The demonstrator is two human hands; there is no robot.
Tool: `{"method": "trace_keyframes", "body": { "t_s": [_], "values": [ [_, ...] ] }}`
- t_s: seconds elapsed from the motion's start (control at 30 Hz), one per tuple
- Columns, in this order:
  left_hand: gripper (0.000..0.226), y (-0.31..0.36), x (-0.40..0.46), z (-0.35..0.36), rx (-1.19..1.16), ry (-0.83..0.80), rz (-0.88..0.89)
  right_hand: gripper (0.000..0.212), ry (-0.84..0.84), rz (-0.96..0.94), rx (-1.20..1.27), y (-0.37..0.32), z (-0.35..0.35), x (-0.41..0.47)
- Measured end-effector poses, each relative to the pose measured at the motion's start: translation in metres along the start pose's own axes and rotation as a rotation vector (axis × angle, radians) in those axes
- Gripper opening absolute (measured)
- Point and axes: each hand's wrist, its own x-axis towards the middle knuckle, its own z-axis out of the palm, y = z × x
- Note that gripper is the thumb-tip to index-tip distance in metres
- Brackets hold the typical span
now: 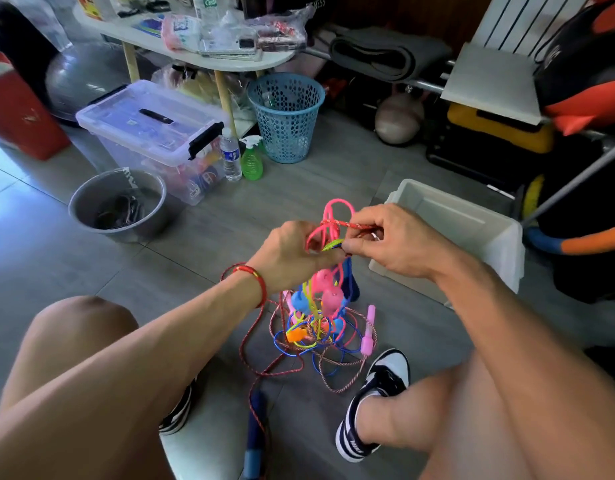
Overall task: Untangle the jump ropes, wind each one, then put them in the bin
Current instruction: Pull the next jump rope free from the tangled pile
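Several containers ring us: the white bin [472, 223] stands open just right of our hands, and we can see nothing in it; a metal pot [117, 206] on the left holds something dark we can't make out; a lidded clear storage box [150, 133] shows coloured items through its wall; a blue mesh basket [287, 116] sits beyond with bits inside. Now the hands, raised together between our knees! Our left hand [292, 254], red string on its wrist, has its fingers curled round pink cord loops [328, 223]. Our right hand [392, 237] pinches a red braided rope [347, 224] between thumb and fingertips, right beside the left. From that grip the tangle of jump ropes [319, 323] hangs straight down to the grey floor, long axis upright, pink, blue and yellow cords knotted with pink and blue handles. Red rope trails off toward us, down to a blue handle [255, 434] lying lengthwise between our feet.
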Motion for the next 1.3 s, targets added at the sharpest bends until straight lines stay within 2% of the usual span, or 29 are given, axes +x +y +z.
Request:
{"method": "trace_keyframes", "body": {
  "t_s": [0.23,0.37,0.43,0.53,0.7,0.97,1.03,1.17,1.3],
  "values": [
    [0.026,0.005,0.005,-0.013,-0.089,-0.036,-0.111,0.013,0.057,-0.017,-0.233,0.004,-0.009,0.004],
    [0.022,0.004,0.005,-0.01,-0.176,0.026,-0.145,0.015,0.124,-0.022,-0.246,0.003,-0.006,0.007],
    [0.028,0.005,0.004,-0.008,-0.189,0.054,-0.176,0.02,0.164,-0.071,-0.247,0.0,0.0,0.009],
    [0.042,0.006,0.004,-0.005,-0.194,0.1,-0.219,0.019,0.218,-0.092,-0.182,-0.004,0.006,0.012],
    [0.028,0.007,0.003,-0.009,-0.188,0.035,-0.238,0.017,0.231,-0.027,-0.008,-0.004,0.009,0.011],
    [0.026,0.013,0.003,-0.007,-0.12,-0.046,-0.281,0.032,0.326,0.134,0.025,-0.006,0.02,0.014],
    [0.021,0.012,0.004,-0.006,-0.157,-0.02,-0.295,0.032,0.352,0.159,0.027,-0.008,0.022,0.014],
    [0.026,0.008,0.005,-0.001,-0.191,0.083,-0.247,0.026,0.302,0.167,0.242,-0.007,0.023,0.016],
    [0.023,0.003,0.008,-0.001,-0.139,0.112,-0.181,0.025,0.311,0.153,0.228,-0.008,0.025,0.014]
  ]
}}
